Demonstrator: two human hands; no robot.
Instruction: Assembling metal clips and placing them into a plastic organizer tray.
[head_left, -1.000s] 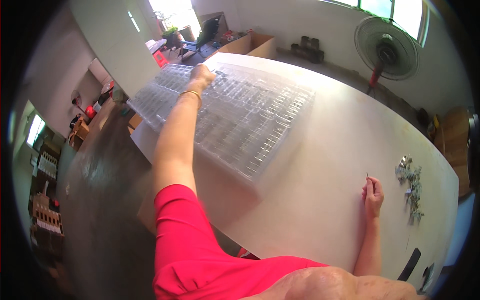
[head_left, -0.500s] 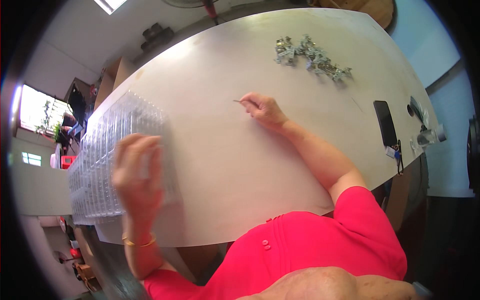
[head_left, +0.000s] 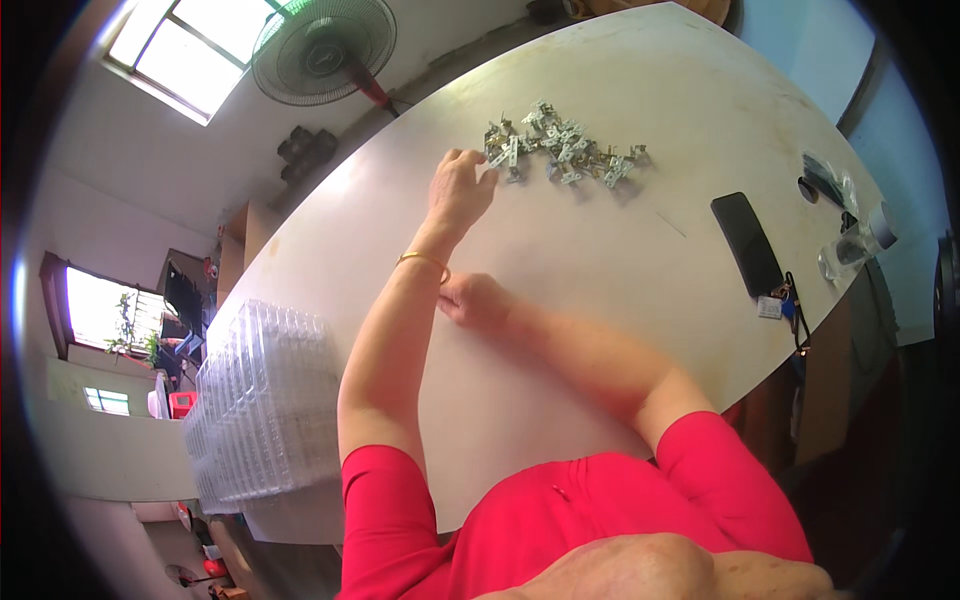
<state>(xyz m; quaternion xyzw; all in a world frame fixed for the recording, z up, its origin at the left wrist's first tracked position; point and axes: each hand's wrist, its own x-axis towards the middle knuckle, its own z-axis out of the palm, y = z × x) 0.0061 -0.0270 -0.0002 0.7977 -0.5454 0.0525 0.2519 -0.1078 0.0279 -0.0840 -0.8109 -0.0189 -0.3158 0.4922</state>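
Observation:
My left hand (head_left: 461,190), with a gold bangle on its wrist, reaches to the left edge of a pile of small metal bracket-like parts (head_left: 570,145). Its thumb and fingers are apart, right beside a pale bracket at the pile's edge. Nearer to me, my right hand (head_left: 478,303) is closed just above the table, partly behind my left wrist and slightly blurred. Whatever its fingers hold is hidden. A stack of clear plastic trays (head_left: 265,400) stands on the left of the table.
On the right of the table (head_left: 600,290) lie a black phone (head_left: 748,243), keys with a tag (head_left: 795,310) and a clear bottle (head_left: 850,250). A thin needle-like piece (head_left: 671,223) rests left of the phone. A fan (head_left: 325,50) stands beyond the table.
My left hand has moved from over the trays, far and to the right, to the metal parts. My right hand has drawn nearer to me; the thin piece it held no longer shows.

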